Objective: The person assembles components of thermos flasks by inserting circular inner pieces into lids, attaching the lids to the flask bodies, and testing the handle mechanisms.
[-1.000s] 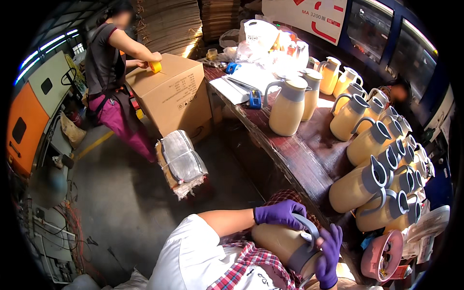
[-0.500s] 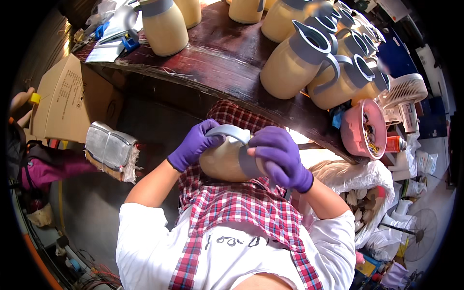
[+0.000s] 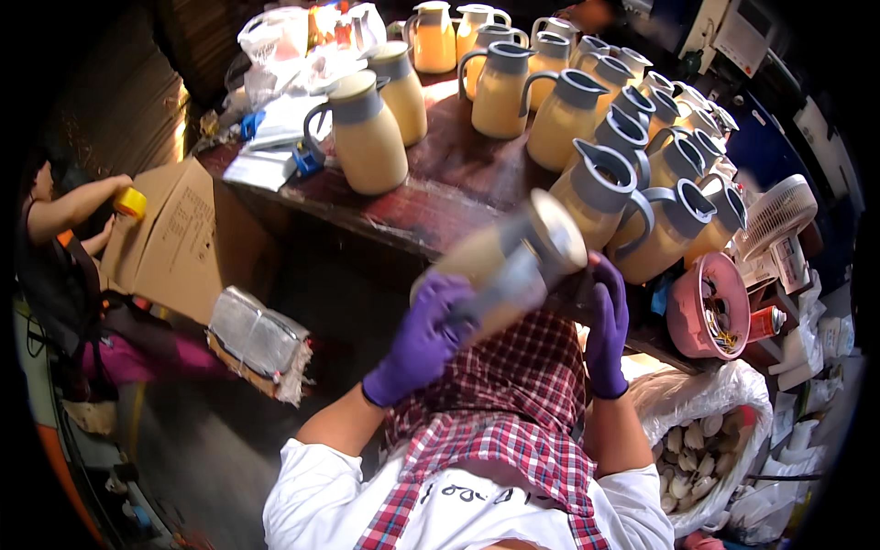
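Over the lap, head view: I see a cream thermos jug (image 3: 509, 266) lifted and tipped on its side, its round bottom end toward the camera, blurred.
Left hand (image 3: 423, 341): purple-gloved, cupped under the jug body with fingers wrapped and pressed together, bearing its weight from below.
Right hand (image 3: 607, 323): purple-gloved, fingers together and laid up along the jug's far end; I judge it steadies the tilt while the left carries.
Jug position: held clear above the red checked apron (image 3: 513, 403), just before the edge of the wooden bench (image 3: 440, 197), not touching either.
Bench stock: many matching cream jugs with grey collars (image 3: 587, 110) stand upright in close rows, handles outward, likely so each can be grabbed in turn.
Right side: pink basin of small parts (image 3: 708, 312) within easy reach; white sack of pale round pieces (image 3: 701, 440) beside my knee.
Left side: another person's hand (image 3: 117, 188) holds a yellow object (image 3: 131, 202) over a cardboard box (image 3: 183, 243); a wrapped bundle (image 3: 257, 339) lies on the floor.
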The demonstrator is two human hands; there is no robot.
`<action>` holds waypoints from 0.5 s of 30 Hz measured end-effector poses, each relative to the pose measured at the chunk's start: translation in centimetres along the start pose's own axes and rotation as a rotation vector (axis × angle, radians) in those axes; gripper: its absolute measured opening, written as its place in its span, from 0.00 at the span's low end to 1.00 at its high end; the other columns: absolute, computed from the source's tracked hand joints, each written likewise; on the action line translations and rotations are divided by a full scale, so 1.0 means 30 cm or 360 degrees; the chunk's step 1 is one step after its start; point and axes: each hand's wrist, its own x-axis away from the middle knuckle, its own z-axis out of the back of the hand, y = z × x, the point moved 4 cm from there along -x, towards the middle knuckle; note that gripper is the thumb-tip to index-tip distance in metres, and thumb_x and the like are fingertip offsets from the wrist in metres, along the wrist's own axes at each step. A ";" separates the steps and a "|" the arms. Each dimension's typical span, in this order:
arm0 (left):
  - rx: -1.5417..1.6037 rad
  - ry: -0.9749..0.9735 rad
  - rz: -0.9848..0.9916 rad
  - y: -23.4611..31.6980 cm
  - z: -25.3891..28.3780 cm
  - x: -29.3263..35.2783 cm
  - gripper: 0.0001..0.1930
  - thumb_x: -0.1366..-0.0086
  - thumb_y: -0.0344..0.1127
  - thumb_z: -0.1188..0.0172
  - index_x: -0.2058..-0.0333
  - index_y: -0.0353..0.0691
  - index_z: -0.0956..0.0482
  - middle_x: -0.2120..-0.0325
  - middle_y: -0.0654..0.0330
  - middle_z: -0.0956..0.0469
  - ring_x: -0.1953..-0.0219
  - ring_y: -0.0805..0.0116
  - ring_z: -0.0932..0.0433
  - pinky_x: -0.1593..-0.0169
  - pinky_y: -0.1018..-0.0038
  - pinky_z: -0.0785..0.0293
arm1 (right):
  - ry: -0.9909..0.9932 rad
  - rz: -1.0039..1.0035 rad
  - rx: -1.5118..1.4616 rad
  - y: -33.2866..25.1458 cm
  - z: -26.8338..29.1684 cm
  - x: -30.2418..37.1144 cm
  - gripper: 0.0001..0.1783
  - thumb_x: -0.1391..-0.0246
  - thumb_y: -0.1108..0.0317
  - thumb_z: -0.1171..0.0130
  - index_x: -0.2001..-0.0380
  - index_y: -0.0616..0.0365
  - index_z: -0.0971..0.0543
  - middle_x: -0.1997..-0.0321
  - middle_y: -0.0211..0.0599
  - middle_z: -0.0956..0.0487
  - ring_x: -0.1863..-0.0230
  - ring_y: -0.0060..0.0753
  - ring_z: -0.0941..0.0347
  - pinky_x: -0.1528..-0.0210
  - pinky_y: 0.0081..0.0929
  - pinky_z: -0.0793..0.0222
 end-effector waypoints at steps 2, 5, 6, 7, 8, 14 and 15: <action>0.0389 0.0172 0.0024 -0.019 0.045 -0.182 0.09 0.29 0.29 0.39 0.52 0.38 0.23 0.57 0.61 0.24 0.54 0.71 0.25 0.48 0.71 0.27 | 0.0054 -0.0030 0.0107 0.026 0.011 0.033 0.18 0.31 0.67 0.55 0.47 0.64 0.22 0.44 0.39 0.22 0.40 0.32 0.28 0.35 0.28 0.37; -0.0072 0.0388 -0.0132 -0.163 0.159 -0.441 0.09 0.30 0.30 0.36 0.54 0.38 0.23 0.61 0.63 0.22 0.58 0.73 0.24 0.50 0.72 0.27 | -0.0238 -0.0517 -0.0160 0.137 -0.050 0.144 0.17 0.32 0.68 0.52 0.48 0.62 0.19 0.48 0.34 0.19 0.48 0.28 0.25 0.42 0.27 0.32; -0.0158 0.0517 -0.0134 -0.259 0.215 -0.519 0.09 0.30 0.31 0.35 0.55 0.38 0.22 0.62 0.63 0.22 0.59 0.73 0.24 0.50 0.72 0.27 | -0.0331 -0.0555 -0.0201 0.171 -0.061 0.184 0.16 0.32 0.68 0.50 0.48 0.61 0.19 0.48 0.32 0.19 0.48 0.27 0.25 0.44 0.26 0.31; -0.0212 0.0624 -0.0148 -0.347 0.271 -0.566 0.10 0.32 0.32 0.34 0.55 0.38 0.22 0.61 0.61 0.22 0.57 0.70 0.25 0.48 0.69 0.28 | -0.0443 -0.0651 -0.0109 0.168 -0.053 0.218 0.15 0.31 0.68 0.49 0.47 0.61 0.20 0.48 0.34 0.19 0.48 0.27 0.25 0.42 0.26 0.31; -0.0272 0.0735 -0.0161 -0.429 0.333 -0.607 0.11 0.33 0.33 0.33 0.55 0.38 0.22 0.60 0.59 0.22 0.55 0.67 0.25 0.47 0.67 0.29 | -0.0507 -0.0574 -0.0096 0.177 -0.041 0.240 0.15 0.31 0.69 0.49 0.47 0.62 0.20 0.48 0.35 0.19 0.48 0.27 0.24 0.43 0.26 0.31; -0.1486 0.1293 -0.0699 -0.325 0.218 -0.660 0.22 0.40 0.35 0.29 0.49 0.40 0.24 0.50 0.50 0.26 0.44 0.49 0.31 0.39 0.55 0.36 | -0.0329 -0.0755 0.0020 0.293 0.099 0.364 0.15 0.31 0.70 0.51 0.48 0.63 0.19 0.47 0.40 0.19 0.45 0.32 0.23 0.41 0.27 0.30; -0.1650 0.1389 -0.0844 -0.263 0.137 -0.667 0.23 0.40 0.34 0.30 0.47 0.40 0.25 0.49 0.50 0.27 0.44 0.49 0.31 0.40 0.55 0.35 | -0.0277 -0.0793 0.0066 0.324 0.119 0.385 0.15 0.31 0.70 0.51 0.48 0.63 0.19 0.47 0.41 0.19 0.46 0.32 0.23 0.42 0.26 0.30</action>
